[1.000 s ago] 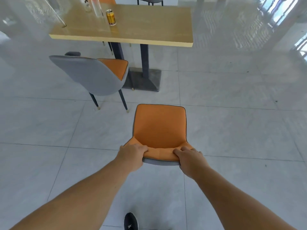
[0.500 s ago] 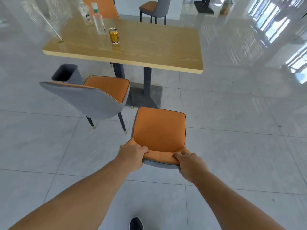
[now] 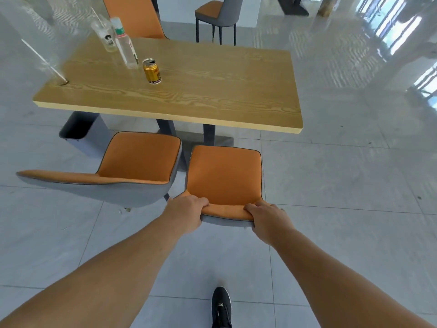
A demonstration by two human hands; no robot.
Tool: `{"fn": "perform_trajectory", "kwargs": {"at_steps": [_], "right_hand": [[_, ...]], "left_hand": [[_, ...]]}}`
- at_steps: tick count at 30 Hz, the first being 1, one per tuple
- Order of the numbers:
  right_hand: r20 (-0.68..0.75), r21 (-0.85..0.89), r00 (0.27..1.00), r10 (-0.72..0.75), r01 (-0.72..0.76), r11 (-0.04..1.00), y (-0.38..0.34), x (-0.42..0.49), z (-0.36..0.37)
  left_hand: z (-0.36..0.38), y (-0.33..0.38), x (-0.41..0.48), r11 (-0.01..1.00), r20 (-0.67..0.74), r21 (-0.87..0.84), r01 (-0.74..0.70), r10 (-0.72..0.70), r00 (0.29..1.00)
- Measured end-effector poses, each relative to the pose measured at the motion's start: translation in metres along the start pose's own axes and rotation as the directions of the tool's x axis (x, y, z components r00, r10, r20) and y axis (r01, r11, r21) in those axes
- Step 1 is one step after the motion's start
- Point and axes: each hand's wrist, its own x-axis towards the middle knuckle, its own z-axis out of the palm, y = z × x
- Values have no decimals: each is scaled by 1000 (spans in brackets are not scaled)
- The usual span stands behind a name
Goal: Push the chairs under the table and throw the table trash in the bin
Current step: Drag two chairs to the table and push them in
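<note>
An orange-seated chair with a grey shell stands in front of me, its seat front close to the wooden table's near edge. My left hand and my right hand both grip the top of its backrest. A second orange and grey chair stands at an angle just left of it, its seat almost touching. On the table's left part stand a gold can, a clear plastic bottle and a clear cup with a straw. A grey bin sits under the table's left end.
Another orange chair stands at the table's far side, and a grey chair further back. The dark table base lies ahead of the held chair. My black shoe is on the grey tiled floor. A straw leans at the table's left corner.
Both hands have carried the chair forward toward the table; it now stands beside the angled chair with its seat front near the table edge. I have stepped closer.
</note>
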Motion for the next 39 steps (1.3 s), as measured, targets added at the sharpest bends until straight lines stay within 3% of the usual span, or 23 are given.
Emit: {"fn": "perform_trajectory", "kwargs": {"at_steps": [5,9,12,14,18,20,23,27,29,39], "right_hand": [[-12,-29,1000,-3,3,1000,6,44,-25],[111,-104,991,76,-65,993,7,42,-36],[105,-91,990,97,-87,992,-27,32,-29],[24,-70,997,67,-65,995,-64,35,-22],[-112,-70,994,13,-21,997,-134,60,-18],[-124,-88,992,29,-40,995,-149,69,-18],[-160,-116,986,36,-55,992,-153,76,-20],[-129,-102,983,-128,115,988,-193,90,-25],[-119,-104,976,-182,170,980,-200,88,-21],[-174,-141,945,-277,255,957,-182,93,-25]], "left_hand": [[-25,-19,42,999,-1,-9,-44,44,999],[-25,-22,46,992,36,-47,-116,117,992],[-21,-58,29,992,52,57,-115,112,992],[-30,-104,18,986,20,157,-54,52,998],[-58,-230,-11,932,-82,293,212,-196,977],[-61,-282,-30,928,-84,271,255,-241,967],[-56,-310,-40,973,-112,186,138,-118,987],[-45,-284,-36,976,-245,129,-176,203,948],[-36,-284,-39,953,-260,142,-267,296,919],[-41,-301,-25,930,-265,197,-312,356,896]]}}
